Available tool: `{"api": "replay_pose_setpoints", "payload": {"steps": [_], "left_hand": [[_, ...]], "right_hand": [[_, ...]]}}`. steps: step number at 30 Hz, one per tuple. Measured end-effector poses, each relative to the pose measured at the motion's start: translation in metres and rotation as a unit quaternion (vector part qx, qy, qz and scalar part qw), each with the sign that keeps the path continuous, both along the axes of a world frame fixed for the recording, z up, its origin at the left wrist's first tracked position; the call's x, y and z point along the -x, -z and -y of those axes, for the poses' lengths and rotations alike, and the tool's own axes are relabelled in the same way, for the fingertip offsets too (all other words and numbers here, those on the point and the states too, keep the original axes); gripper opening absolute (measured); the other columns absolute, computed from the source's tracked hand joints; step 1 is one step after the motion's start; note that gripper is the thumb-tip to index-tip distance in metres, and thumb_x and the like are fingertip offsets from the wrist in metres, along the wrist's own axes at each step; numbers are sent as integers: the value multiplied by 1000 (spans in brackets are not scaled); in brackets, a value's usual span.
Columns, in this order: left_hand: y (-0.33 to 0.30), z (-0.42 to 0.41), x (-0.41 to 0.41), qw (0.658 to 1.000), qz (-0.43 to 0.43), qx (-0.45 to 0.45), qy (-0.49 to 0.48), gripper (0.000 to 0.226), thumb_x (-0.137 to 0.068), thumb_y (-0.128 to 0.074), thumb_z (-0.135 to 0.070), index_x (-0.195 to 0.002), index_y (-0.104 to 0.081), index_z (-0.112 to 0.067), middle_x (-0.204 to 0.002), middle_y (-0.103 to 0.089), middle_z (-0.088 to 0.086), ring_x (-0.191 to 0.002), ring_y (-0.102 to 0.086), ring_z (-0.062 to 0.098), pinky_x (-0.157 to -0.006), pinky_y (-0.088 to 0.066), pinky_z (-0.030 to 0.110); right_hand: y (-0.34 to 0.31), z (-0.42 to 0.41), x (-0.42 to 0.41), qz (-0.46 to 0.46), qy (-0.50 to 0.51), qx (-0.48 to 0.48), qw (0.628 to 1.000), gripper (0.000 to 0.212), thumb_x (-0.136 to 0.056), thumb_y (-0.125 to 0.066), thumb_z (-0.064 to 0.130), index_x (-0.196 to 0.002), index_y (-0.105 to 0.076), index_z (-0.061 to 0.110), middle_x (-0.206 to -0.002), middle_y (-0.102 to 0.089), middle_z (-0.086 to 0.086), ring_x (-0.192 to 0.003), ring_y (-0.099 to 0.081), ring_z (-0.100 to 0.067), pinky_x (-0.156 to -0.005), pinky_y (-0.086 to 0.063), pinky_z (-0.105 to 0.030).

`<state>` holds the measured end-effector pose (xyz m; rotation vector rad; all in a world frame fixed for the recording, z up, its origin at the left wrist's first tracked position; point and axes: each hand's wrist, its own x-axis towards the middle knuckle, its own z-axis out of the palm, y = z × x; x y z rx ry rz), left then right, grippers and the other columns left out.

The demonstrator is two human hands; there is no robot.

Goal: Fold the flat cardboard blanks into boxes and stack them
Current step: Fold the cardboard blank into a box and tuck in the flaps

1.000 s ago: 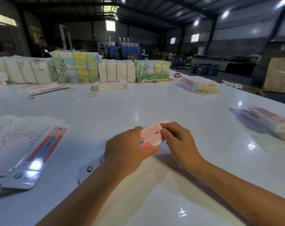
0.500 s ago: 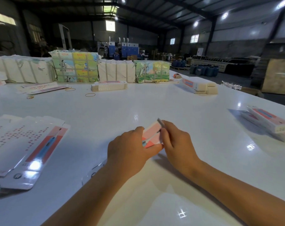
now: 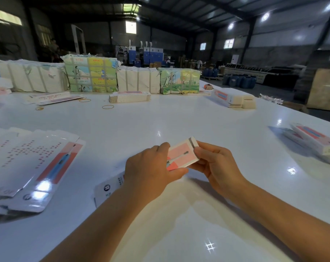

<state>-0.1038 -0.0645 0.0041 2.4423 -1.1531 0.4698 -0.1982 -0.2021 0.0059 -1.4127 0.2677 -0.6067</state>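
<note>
Above the white table (image 3: 179, 118), box blank (image 3: 181, 155) between 2 hands, left hand (image 3: 151, 173), right hand (image 3: 215, 165), seemingly both gripping

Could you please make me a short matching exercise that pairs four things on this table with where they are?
Things:
1. half-folded box
2. flat blanks
3. finished boxes
4. rubber band

Places:
A. lying loose on the far part of the table
B. stacked at the right edge
C. spread out at the left
D. held between the left hand and the right hand

Pairs: 1-D, 2-C, 3-B, 4-A
</note>
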Motion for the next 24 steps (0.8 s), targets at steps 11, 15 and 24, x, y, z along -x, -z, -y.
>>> {"api": "replay_pose_setpoints", "payload": {"steps": [11, 15, 24], "left_hand": [[7, 2, -1, 997, 71, 0, -9, 69, -74, -41, -79, -124, -37, -31, -110, -57, -10, -95, -56, 12, -64, -33, 23], [8, 5, 0, 995, 93, -1, -22, 73, -75, -40, -79, -129, -35, -30, -114, -57, -10, -98, -57, 12, -65, -33, 22], [5, 8, 3, 993, 106, -21, -54, 69, -78, -36, -77, -124, -39, -26, -112, -59, -7, -99, -58, 13, -63, -32, 22]], "right_hand": [[0, -9, 6, 1, 82, 233, 969, 60, -87, -42, -5, -72, -75, 43, -74, -74, 4, -73, -70, -18, -74, -58, -35], [3, -12, 7, -10, 92, 315, 944, 52, -90, -39, -1, -80, -70, 40, -72, -70, 1, -67, -63, -26, -65, -52, -35], [8, -14, 5, -13, 62, 360, 931, 38, -94, -40, 0, -86, -57, 33, -70, -60, 0, -62, -50, -21, -58, -41, -30]]}}
